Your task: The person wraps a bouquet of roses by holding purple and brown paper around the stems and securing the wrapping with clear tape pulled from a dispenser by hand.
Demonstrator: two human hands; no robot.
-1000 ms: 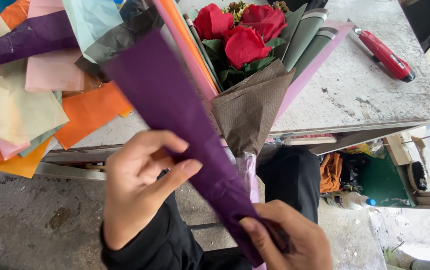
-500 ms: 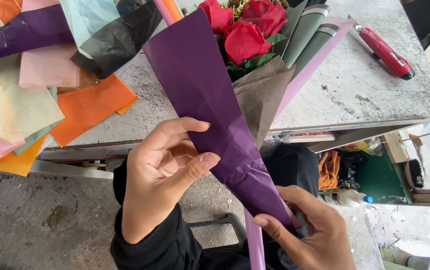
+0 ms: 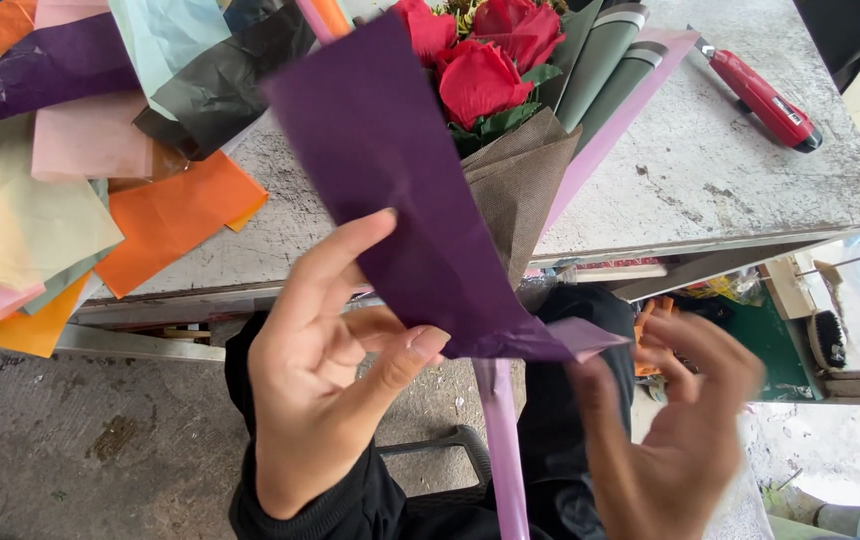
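Here a scratched grey counter (image 3: 690,170) carries loose coloured paper sheets (image 3: 100,190), a red rose bouquet (image 3: 495,75) and a red utility knife (image 3: 762,98), above a concrete floor (image 3: 80,440). The left hand (image 3: 335,375) pinches the purple paper strip (image 3: 405,190), fingers clamped on its lower end before the counter's edge. The right hand (image 3: 675,430) is blurred, fingers spread apart, holding nothing; the strip's top is cut off.
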